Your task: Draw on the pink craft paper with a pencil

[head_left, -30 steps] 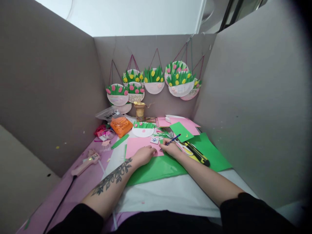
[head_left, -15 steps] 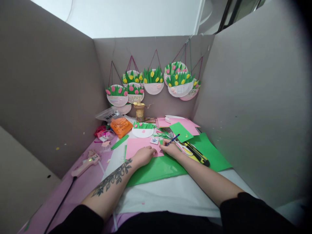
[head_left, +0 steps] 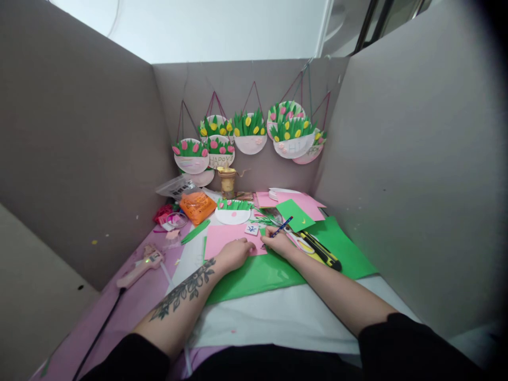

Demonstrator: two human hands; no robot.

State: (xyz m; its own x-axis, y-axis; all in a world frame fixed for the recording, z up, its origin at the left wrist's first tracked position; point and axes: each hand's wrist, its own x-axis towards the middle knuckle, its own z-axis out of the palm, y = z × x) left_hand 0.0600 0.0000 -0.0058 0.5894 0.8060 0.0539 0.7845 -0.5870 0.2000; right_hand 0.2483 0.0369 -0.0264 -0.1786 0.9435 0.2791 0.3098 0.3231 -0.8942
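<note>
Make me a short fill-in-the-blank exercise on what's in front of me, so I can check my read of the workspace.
The blue writing tool is held in the person's ____ hand.
The left hand rests on a sheet of paper coloured ____.
The glue gun lies on the person's ____ side.
The plump packet behind the glue gun is coloured ____.

Missing words: right; pink; left; orange.
</note>
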